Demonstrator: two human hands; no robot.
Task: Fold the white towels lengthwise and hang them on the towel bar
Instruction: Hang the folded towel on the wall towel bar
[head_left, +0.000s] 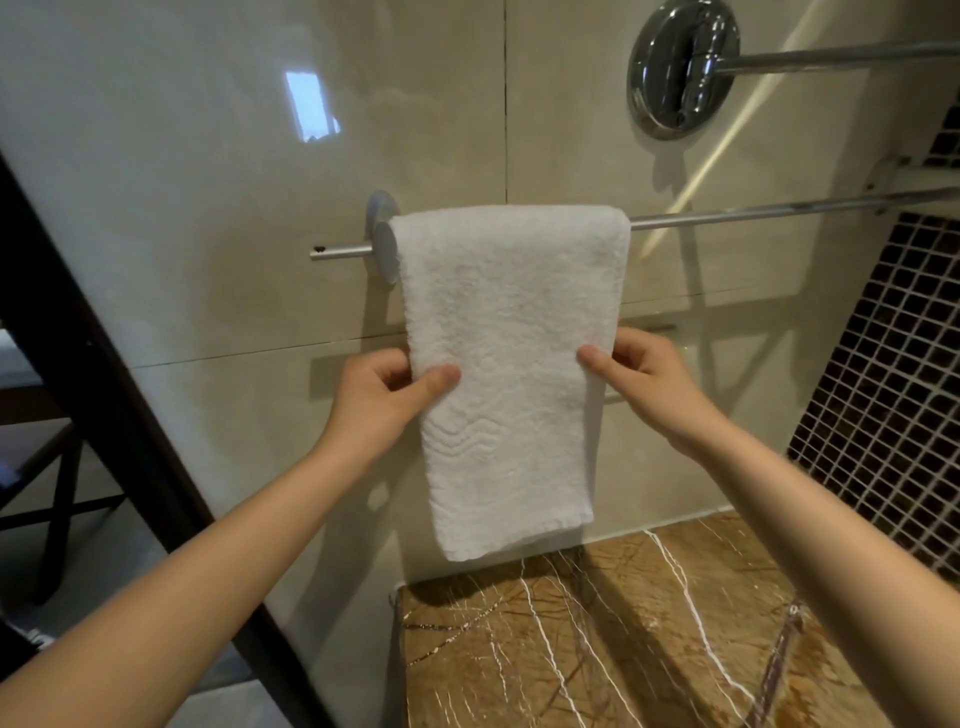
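Hanging doubled over the towel bar (727, 216), the white towel (509, 338) sits at the bar's left end, against the round mount (385, 252). The left hand (379, 387) pinches the towel's left edge well below the bar, thumb in front, grip closed on the cloth. The right hand (641, 374) pinches the right edge at matching height below the bar, grip likewise closed on the towel. Marble surface (623, 649) lies beneath the bar.
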